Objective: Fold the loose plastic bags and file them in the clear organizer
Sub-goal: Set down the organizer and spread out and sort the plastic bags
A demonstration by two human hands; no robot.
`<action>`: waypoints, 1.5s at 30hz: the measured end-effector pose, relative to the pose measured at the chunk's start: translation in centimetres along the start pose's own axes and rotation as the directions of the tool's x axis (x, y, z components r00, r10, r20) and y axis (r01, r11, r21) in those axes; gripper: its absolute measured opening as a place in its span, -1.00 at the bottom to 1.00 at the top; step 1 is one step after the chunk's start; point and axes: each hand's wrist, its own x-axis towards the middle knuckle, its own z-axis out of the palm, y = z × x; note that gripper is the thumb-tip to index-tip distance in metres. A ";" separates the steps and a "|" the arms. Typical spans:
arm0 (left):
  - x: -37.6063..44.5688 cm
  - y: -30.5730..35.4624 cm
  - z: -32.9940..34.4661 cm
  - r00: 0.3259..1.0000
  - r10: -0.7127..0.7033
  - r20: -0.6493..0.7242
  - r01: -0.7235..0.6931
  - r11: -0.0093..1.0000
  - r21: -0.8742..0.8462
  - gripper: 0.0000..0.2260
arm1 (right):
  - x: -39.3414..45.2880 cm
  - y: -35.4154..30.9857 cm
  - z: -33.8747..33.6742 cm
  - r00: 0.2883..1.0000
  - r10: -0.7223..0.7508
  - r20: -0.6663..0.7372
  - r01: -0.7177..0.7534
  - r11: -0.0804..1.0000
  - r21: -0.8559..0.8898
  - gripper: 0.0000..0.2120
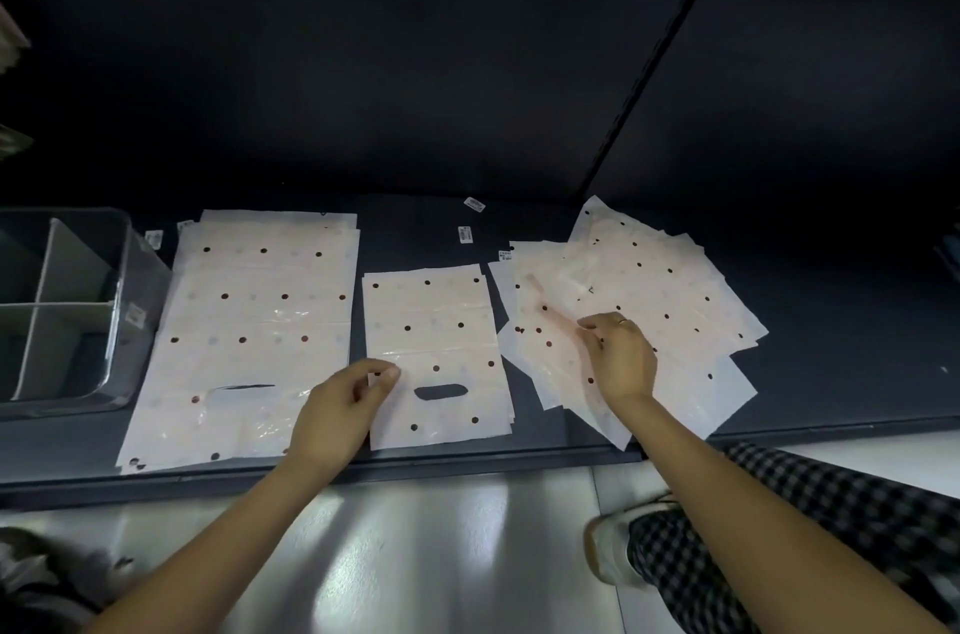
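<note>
Your left hand (340,407) sits at the near left edge of the middle stack of bags (436,353), thumb and forefinger curled and closed together on that edge, pinching the plastic. Your right hand (621,355) rests on the loose pile of bags (639,316) to the right, fingers (592,324) bent and drawn together at the tips on the top sheet; whether they actually grip it, you cannot tell from this view.

Bags: all are pale, translucent, with dark dots. A large stack of bags (249,342) lies flat at the left, its handle slot toward you. The middle stack is smaller, squared up, its handle cut-out (440,392) just beside your left hand. The right pile is fanned and disordered, sheets overlapping at several angles.

The clear organizer (67,306) stands at the far left of the dark tabletop (831,363), touching or just beside the large stack. White dividers (52,306) split it into compartments; no bag is visible in them.

Small white labels (474,204) lie on the tabletop beyond the middle stack. Your checked trouser leg (779,529) and a light shoe (608,550) show at lower right, on a glossy floor (415,555)
</note>
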 end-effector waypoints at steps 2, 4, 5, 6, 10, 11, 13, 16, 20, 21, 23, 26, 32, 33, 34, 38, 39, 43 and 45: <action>0.0 0.5 -0.2 0.999 0.027 -0.033 -0.026 1.000 0.015 -0.90 | -0.3 -1.5 0.0 0.998 -0.052 0.042 0.052 0.998 0.023 -0.79; 0.0 1.0 -0.4 0.999 0.034 -0.020 -0.034 0.999 -0.017 -0.90 | -1.0 -3.0 -0.2 0.992 -0.113 0.055 0.110 0.992 0.056 -0.79; 0.0 1.3 -0.4 1.000 0.019 0.005 -0.019 0.997 -0.070 -0.91 | -1.6 -3.9 -0.5 0.986 -0.163 0.044 0.159 0.983 0.090 -0.82; -0.1 1.7 -0.3 0.999 -0.011 0.047 0.018 0.988 -0.155 -0.92 | -2.4 -5.0 -0.8 0.969 -0.246 0.034 0.240 0.962 0.126 -0.85; -0.2 3.7 -0.7 0.927 -0.219 0.306 0.363 0.735 -0.573 -0.71 | -6.4 -9.7 -1.6 0.743 -0.669 0.003 0.642 0.715 0.277 -0.79; -0.2 3.8 -1.1 0.907 -0.248 0.342 0.415 0.667 -0.618 -0.67 | -7.4 -10.6 -1.5 0.674 -0.738 0.035 0.696 0.650 0.306 -0.80; -0.2 3.5 -1.8 0.907 -0.261 0.332 0.419 0.650 -0.634 -0.74 | -9.0 -11.9 -1.2 0.573 -0.812 0.112 0.735 0.569 0.369 -0.85; -0.6 2.6 -2.0 0.959 -0.197 0.201 0.275 0.810 -0.517 -0.92 | -10.2 -12.6 -1.4 0.537 -0.839 0.087 0.745 0.520 0.417 -0.86; -0.9 3.3 -2.2 0.948 -0.040 0.315 0.214 0.815 -0.539 -0.78 | -7.5 -13.3 -2.9 0.889 -0.449 0.093 0.321 0.755 0.572 -0.78; -1.1 3.7 -2.3 0.922 0.011 0.388 0.213 0.821 -0.529 -0.77 | -6.5 -13.3 -3.6 0.908 -0.369 0.201 0.179 0.774 0.608 -0.68; -1.3 4.4 -2.5 0.862 0.086 0.500 0.225 0.818 -0.529 -0.81 | -4.9 -13.3 -4.8 0.849 -0.374 0.373 0.050 0.760 0.649 -0.67; -1.7 5.0 -3.0 0.822 0.107 0.559 0.253 0.811 -0.527 -0.84 | -4.3 -13.9 -5.7 0.796 -0.428 0.427 -0.027 0.679 0.733 -0.91; -1.0 5.9 -3.6 0.994 0.021 0.107 0.028 0.899 -0.438 -0.91 | -4.8 -14.9 -5.3 0.886 -0.338 0.316 -0.038 0.626 0.779 -0.75; -0.8 6.0 -3.7 0.999 0.020 -0.029 -0.030 0.912 -0.410 -0.93 | -4.9 -14.9 -5.3 0.894 -0.334 0.299 -0.029 0.623 0.782 -0.77; -0.7 6.0 -4.0 0.993 0.023 -0.119 -0.069 0.915 -0.397 -0.91 | -5.0 -15.0 -5.3 0.901 -0.334 0.279 -0.013 0.621 0.784 -0.79; -1.1 7.0 -4.0 0.996 0.043 0.079 -0.001 0.879 -0.476 -0.80 | -5.5 -15.5 -5.5 0.905 -0.350 0.244 0.030 0.623 0.782 -0.86; -1.3 7.2 -3.7 0.986 0.045 0.162 0.038 0.879 -0.475 -0.82 | -5.7 -15.6 -5.5 0.901 -0.359 0.243 0.040 0.627 0.778 -0.87; -1.7 7.2 -2.9 0.958 0.022 0.286 0.178 0.735 -0.654 -0.90 | -6.0 -15.8 -5.4 0.878 -0.405 0.255 0.076 0.645 0.761 -0.90; -1.7 7.0 -3.2 0.948 -0.014 0.318 0.264 0.594 -0.760 -0.87 | -6.0 -15.7 -5.4 0.862 -0.426 0.275 0.082 0.653 0.753 -0.89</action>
